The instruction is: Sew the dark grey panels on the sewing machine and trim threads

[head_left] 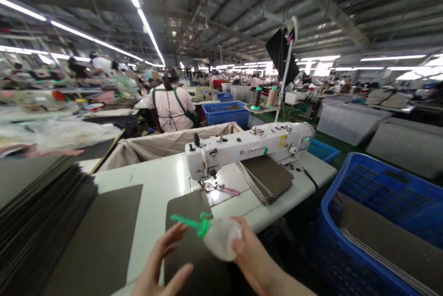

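A clear, rounded squeeze bottle (pixel 221 238) with a green collar and a long green nozzle is gripped in my right hand (pixel 251 254). The bottle is tilted, its nozzle pointing left. Beside the nozzle, my left hand (pixel 164 261) is open, thumb and fingers apart; I cannot tell whether a fingertip touches the nozzle. Below both hands lies a dark grey-brown panel (pixel 187 208), its far end near the needle area of the white sewing machine (pixel 238 146). A pink-handled tool (pixel 228 190) lies on the machine bed.
Stacked dark panels (pixel 44 222) stand at left, with another panel (pixel 110 222) beside them. More panels (pixel 266 176) lie under the machine arm. A blue basket (pixel 332 208) holding panels is at right. Thread cones (pixel 256 98) stand behind; a person (pixel 173 106) sits ahead.
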Demonstrator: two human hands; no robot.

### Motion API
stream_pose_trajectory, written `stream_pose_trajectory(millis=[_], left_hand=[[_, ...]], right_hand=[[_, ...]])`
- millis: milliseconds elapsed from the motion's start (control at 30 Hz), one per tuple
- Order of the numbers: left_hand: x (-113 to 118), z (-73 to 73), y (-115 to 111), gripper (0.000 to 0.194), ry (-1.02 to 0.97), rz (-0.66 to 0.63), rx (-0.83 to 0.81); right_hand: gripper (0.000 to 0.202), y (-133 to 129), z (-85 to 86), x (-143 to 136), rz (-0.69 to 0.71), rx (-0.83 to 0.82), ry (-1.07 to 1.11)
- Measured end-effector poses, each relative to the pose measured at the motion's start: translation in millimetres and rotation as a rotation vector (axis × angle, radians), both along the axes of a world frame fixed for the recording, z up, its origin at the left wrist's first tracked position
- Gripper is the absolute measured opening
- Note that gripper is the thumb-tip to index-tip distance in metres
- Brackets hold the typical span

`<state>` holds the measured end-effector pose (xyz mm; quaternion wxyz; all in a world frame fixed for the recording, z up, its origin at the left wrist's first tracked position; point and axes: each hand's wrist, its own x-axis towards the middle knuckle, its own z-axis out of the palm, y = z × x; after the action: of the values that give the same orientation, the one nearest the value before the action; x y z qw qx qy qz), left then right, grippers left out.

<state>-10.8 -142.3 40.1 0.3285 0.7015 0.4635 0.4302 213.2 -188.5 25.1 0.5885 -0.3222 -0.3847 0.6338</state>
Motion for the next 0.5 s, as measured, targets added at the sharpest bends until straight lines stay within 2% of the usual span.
stream_pose_trajectory(millis=[100, 200, 333, 500], left_hand=[[-24.3, -21.7, 15.6, 0.045, 0.071, 0.072, -0.062], [-44.6, -36.2, 23.7, 0.035, 0.047, 0.081, -0.189], [-51.1, -40.8, 23.7, 0.033, 0.028, 0.042, -0.234], [-48.7, -40.5, 21.3, 0.031, 0.070, 0.018, -0.241]], right_hand=[[0.056, 8.6, 1.6, 25.9, -0.188, -0.146, -0.084], [0.058, 32.5, -8.3, 42.0, -0.327, -0.209, -0.188], [0.060, 60.5, -18.1, 49.1, -0.407, -0.212, -0.310], [0.062, 80.4, -21.1, 49.7, -0.426, -0.233, -0.385]])
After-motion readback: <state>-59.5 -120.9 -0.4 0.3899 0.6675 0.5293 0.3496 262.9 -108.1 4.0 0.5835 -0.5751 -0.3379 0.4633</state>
